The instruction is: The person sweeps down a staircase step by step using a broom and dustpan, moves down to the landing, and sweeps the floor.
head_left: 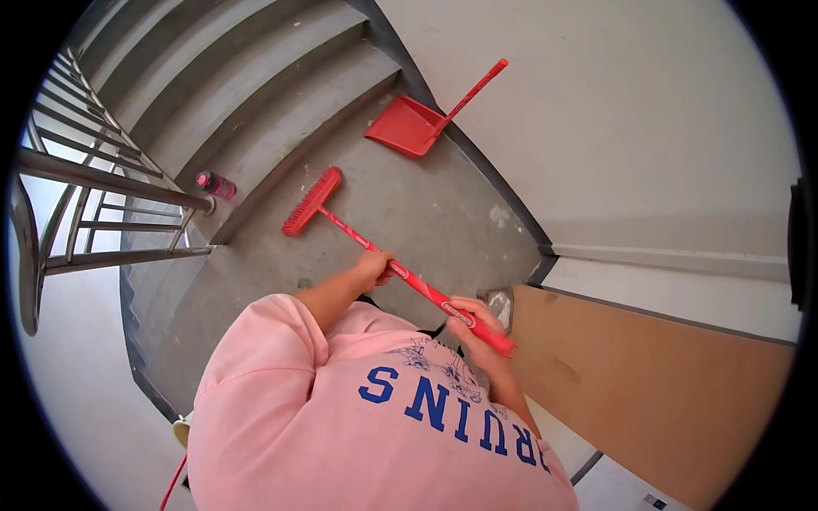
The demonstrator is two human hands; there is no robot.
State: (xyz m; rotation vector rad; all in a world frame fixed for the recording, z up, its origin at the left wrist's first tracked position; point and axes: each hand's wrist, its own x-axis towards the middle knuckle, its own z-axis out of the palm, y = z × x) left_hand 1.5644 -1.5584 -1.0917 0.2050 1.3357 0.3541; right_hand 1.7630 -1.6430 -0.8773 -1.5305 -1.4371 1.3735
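A red broom [415, 284] slants across the middle of the view, its bristled head [313, 201] on or just above the grey floor; I cannot tell which. My left hand [374, 268] is closed round the handle partway down. Nearer the handle's end, my right hand [481, 330] is wrapped round the thick red grip. Beyond the broom, a red dustpan [404, 126] rests on the landing by the wall, its long handle [474, 92] leaning up to the right.
Grey curved stairs [281, 85] rise at the upper left beside a metal railing [111, 179]. A pink bottle [216, 185] sits at the stair edge near the railing post. A brown board [630, 383] stands to the right along the white wall [648, 128].
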